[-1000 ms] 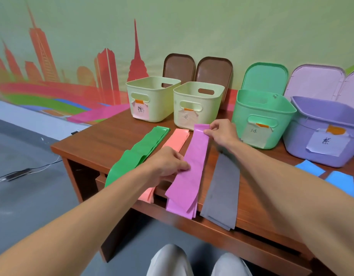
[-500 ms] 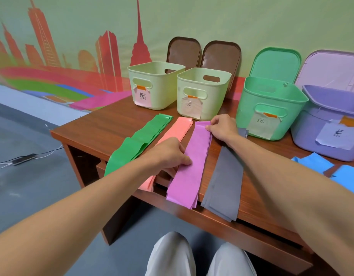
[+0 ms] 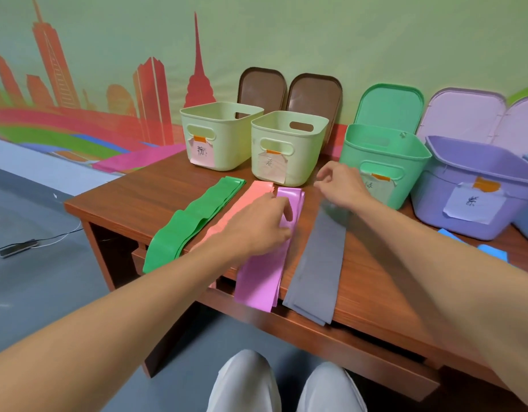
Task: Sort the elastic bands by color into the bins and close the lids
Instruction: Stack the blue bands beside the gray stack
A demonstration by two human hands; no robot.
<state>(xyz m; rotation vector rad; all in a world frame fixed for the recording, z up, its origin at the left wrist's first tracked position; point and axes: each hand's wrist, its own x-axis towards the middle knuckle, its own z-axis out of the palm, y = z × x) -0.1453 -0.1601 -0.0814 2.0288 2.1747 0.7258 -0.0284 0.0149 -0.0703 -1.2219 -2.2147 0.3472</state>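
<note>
L hand lies flat on purple band nr worktop front edge, gripping nothing. R hand loose, fingers unclenched, over grey band

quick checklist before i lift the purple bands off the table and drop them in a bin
1. Left hand on the flat purple elastic bands: ok, fingers rest on the stack.
2. Firm grip on the stack: cannot tell.
3. Right hand free: ok, lifted, holding nothing.
4. Lilac plastic bin open: ok, lid tilted back.
5. Handwritten paper label matches purple: cannot tell, too small to read.
6. Neighbouring grey bands and salmon bands apart from the stack: ok for grey; salmon edge hidden by the hand.
</note>
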